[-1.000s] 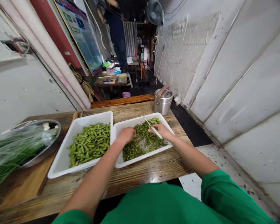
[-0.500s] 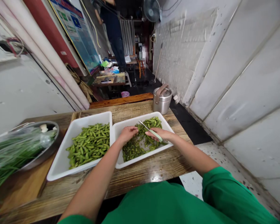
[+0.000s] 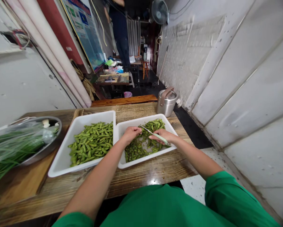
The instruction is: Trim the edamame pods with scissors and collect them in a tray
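Note:
My right hand (image 3: 164, 135) is closed around scissors (image 3: 159, 137) with pale green handles, their metal blades pointing left. At the blade tips my left hand (image 3: 132, 134) is pinched; what sits between its fingers is too small to make out. Both hands are over the right white tray (image 3: 171, 127), which holds green soybean pods (image 3: 158, 124) at its back and right. Darker small pods and trimmings (image 3: 133, 152) lie at its front left. To the left, another white tray (image 3: 61, 157) contains a heap of plump green pods (image 3: 91, 142).
A metal basin (image 3: 57, 135) with bagged green stalks (image 3: 18, 148) stands left on a wooden board (image 3: 25, 186). A lidded steel pot (image 3: 166, 104) is at the wooden table's (image 3: 141, 179) back right corner. A person (image 3: 121, 34) stands farther back near a cluttered low table (image 3: 113, 78).
The view has shifted slightly. My left fingers have come up against the scissors' tips, and the blades look closer together. My right hand keeps hold of the scissors.

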The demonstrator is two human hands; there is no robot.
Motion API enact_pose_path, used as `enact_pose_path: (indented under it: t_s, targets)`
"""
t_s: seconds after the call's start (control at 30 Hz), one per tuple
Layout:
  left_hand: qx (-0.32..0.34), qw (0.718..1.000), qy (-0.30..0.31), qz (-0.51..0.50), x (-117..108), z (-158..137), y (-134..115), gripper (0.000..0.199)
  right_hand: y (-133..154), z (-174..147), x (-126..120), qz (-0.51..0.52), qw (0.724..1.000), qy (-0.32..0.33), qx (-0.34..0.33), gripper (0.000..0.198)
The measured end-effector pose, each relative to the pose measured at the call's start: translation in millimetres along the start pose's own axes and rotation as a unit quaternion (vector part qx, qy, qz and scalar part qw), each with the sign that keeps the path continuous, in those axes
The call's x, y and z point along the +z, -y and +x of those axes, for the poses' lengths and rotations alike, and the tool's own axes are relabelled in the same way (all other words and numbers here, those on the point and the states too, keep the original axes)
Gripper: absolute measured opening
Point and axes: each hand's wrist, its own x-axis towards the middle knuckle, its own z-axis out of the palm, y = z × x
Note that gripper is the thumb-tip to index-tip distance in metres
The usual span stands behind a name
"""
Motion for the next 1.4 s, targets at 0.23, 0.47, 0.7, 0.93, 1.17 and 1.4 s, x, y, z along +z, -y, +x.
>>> enact_pose_path:
  t_s: [0.23,0.47,0.7,0.93,1.17,1.4]
  targets:
    - [-0.084,0.991,0.009,-0.108,-2,-2,-3,0.025,-6,3,1,0.001,1.0,-0.021,-0.016,0.041]
    - [-0.044,0.986,-0.073,-0.144,-1,0,-5,0.028,-4,7,4,0.119,0.991,0.052,0.037,0.042]
    - [-0.059,0.972,-0.042,-0.224,3,-3,-11,0.025,-2,4,5,0.082,0.995,0.051,0.009,0.04]
    - [-0.063,0.971,0.003,-0.23,6,-7,-12,0.024,-4,4,6,0.099,0.994,0.047,-0.006,0.04]
    - [-0.088,0.979,-0.004,-0.182,6,-2,-4,0.02,-10,6,1,0.081,0.996,0.031,0.015,0.038]
    - [-0.048,0.977,-0.204,-0.027,-6,7,3,0.008,-6,6,-2,0.081,0.997,-0.001,0.002,0.04]
